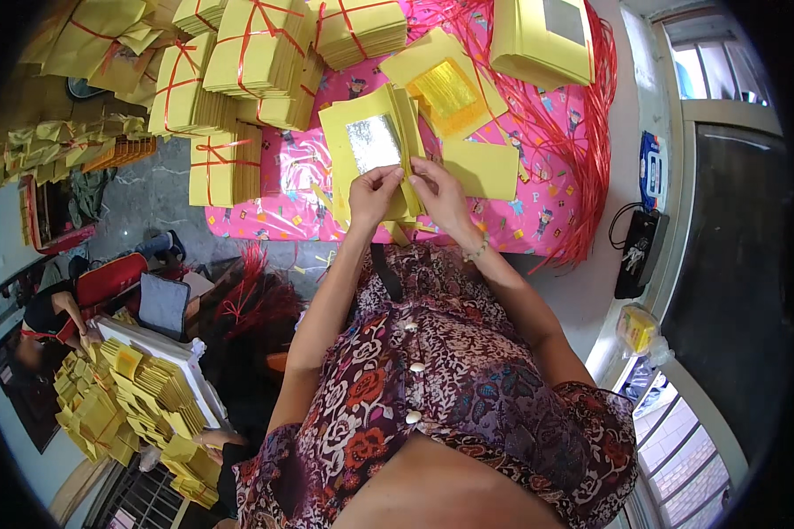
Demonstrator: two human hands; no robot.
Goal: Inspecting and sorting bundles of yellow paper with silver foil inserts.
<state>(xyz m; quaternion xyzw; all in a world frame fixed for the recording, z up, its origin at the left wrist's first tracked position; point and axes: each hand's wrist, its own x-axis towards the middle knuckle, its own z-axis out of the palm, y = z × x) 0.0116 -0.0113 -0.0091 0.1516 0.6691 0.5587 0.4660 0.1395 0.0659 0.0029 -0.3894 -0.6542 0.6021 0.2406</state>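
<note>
The left hand [372, 196] and right hand [441, 196] pinch the edges of yellow sheets [362, 110] (the uppermost carries a silver patch [373, 145]). The sheets sit over a pink cover [291, 167]; red-tied bundles [245, 53] stand beyond, leftward.

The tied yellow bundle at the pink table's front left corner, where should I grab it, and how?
I'd put the grip around both sides of the yellow bundle, coming from the near side, over the front edge of the pink table. It looks like a thick, squarish block, so its sides should give plenty to hold, and other tied bundles crowd its far side.
</note>
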